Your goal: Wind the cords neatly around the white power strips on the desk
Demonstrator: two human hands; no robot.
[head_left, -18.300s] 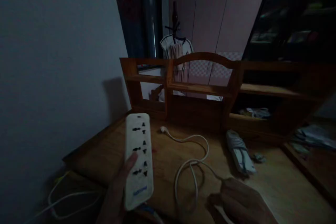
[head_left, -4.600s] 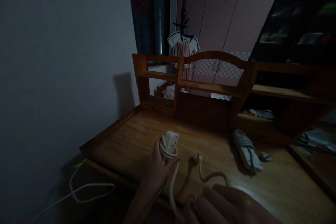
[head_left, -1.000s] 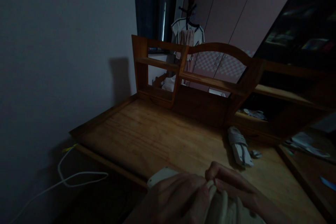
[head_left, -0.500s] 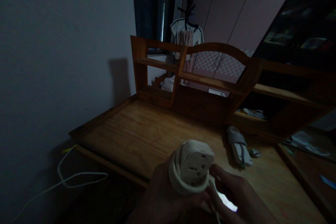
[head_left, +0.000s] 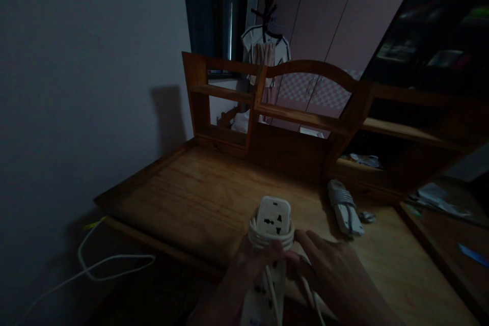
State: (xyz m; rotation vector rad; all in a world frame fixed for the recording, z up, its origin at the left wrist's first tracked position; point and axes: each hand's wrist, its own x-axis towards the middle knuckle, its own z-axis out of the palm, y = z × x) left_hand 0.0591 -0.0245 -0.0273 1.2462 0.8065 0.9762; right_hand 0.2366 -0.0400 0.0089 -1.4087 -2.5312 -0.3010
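A white power strip (head_left: 273, 212) stands in front of me over the near edge of the desk, its socket face toward me. Several turns of its white cord (head_left: 263, 238) wrap around it just below the top socket. My left hand (head_left: 250, 265) grips the strip from the left, thumb lying across the front below the coils. Fingers of my right hand (head_left: 324, 265) close on the cord at the strip's right side. Loose cord hangs down over the lower sockets and below the right hand.
Another power strip (head_left: 346, 211), bound in grey cord, lies on the wooden desk (head_left: 183, 188) at right, its plug (head_left: 367, 217) beside it. A wooden shelf unit (head_left: 298, 116) runs along the back. A thin white cable (head_left: 114, 256) loops off the left edge near the wall (head_left: 95, 86).
The held power strip has tilted from pointing toward me to more upright, showing its lower sockets. My right hand has moved in closer against the coiled cord.
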